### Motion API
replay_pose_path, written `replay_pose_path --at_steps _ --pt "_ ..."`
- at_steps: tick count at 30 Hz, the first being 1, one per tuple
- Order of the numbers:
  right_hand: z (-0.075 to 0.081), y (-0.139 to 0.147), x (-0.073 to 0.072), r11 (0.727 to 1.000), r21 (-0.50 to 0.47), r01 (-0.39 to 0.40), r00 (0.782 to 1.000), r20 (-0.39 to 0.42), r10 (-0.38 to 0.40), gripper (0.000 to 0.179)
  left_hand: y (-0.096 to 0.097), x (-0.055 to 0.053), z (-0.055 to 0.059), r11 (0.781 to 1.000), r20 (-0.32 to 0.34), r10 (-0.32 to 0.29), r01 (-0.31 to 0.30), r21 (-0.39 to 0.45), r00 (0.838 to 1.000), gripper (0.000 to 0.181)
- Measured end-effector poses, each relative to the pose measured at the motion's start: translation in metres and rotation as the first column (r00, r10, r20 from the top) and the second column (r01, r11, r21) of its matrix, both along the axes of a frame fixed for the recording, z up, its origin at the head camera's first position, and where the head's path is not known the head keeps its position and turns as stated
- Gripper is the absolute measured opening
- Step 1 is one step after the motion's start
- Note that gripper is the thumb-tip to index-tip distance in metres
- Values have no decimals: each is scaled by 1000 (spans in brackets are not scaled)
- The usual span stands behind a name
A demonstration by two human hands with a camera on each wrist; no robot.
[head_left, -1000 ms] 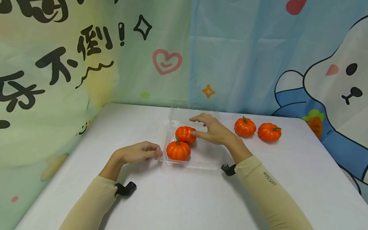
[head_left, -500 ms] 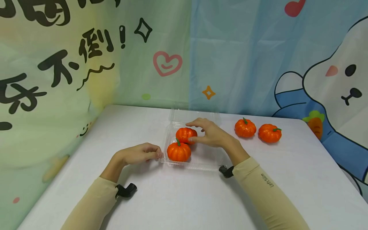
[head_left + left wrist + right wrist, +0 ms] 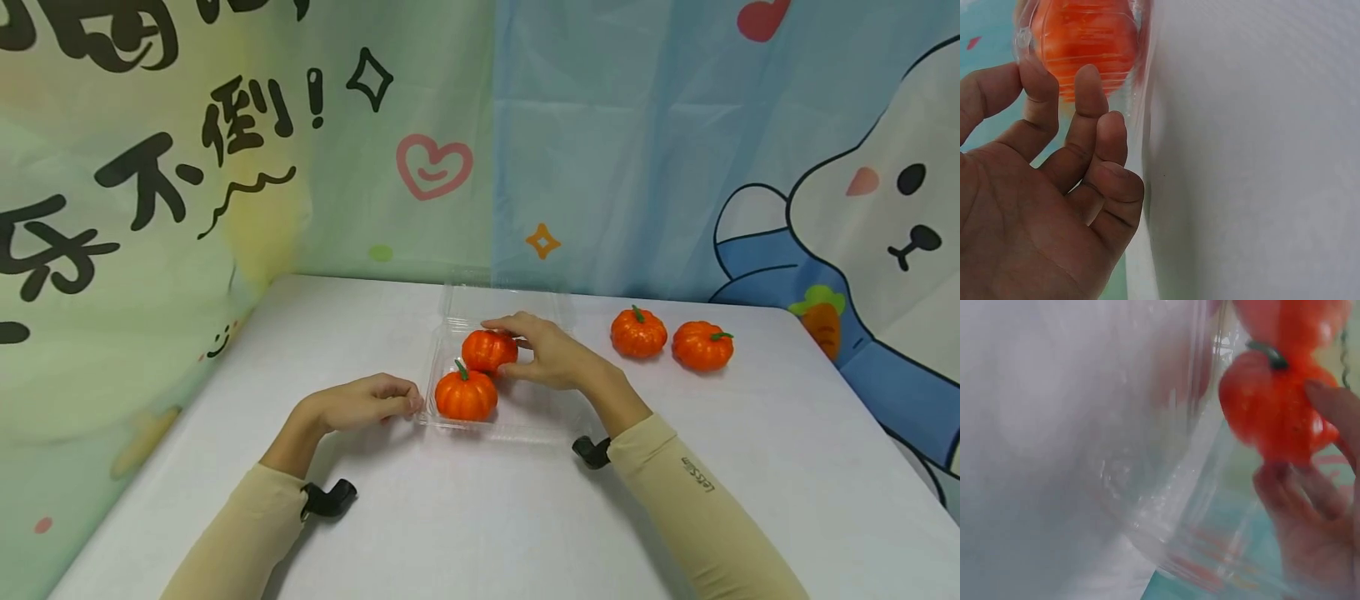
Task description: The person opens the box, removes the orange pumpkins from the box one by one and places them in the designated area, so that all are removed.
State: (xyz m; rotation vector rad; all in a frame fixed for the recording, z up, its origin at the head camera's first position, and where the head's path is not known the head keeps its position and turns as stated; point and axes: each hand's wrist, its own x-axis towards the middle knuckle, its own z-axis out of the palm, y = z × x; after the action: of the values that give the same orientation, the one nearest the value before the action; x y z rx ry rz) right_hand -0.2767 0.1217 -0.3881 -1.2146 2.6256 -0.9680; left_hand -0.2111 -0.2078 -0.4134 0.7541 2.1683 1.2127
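A clear plastic clamshell box (image 3: 540, 408) lies on the table with its lid (image 3: 502, 304) folded back. Two small orange pumpkins sit in its left half: a front pumpkin (image 3: 466, 397) with a green stem upright, and a rear pumpkin (image 3: 486, 351) touching it. My right hand (image 3: 551, 354) grips the rear pumpkin, thumb on one side and fingers on the other; the right wrist view shows these fingertips against the held pumpkin (image 3: 1272, 412). At the box's front left corner my left hand (image 3: 367, 400) pinches the rim between thumb and forefinger, other fingers loosely bent.
Two more orange pumpkins, one left (image 3: 638, 332) and one right (image 3: 702, 346), stand on the white table (image 3: 465, 517) to the right of the box. A printed cloth backdrop (image 3: 600, 150) hangs behind the table's rear edge.
My right hand has come down and its fingers have closed on the rear pumpkin, which has shifted slightly right. The left hand has stayed at the box corner.
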Motion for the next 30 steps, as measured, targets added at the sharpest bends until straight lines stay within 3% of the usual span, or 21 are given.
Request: replay_pose_path --at_steps 8,15,25,30 --pt "6 2 4 999 -10 30 1000 9 -30 60 0 0 2 1000 -1 1 -1 -2 1000 22" --pt "7 11 7 997 -53 52 998 23 -51 71 1 -1 -1 1000 5 -3 3 -5 1000 23" --pt "10 20 8 994 -69 87 996 -24 -89 48 2 -2 -1 1000 2 -15 15 1 1000 23" --pt "9 22 7 989 -111 94 995 25 -92 63 2 -1 1 1000 6 -10 10 -2 1000 26"
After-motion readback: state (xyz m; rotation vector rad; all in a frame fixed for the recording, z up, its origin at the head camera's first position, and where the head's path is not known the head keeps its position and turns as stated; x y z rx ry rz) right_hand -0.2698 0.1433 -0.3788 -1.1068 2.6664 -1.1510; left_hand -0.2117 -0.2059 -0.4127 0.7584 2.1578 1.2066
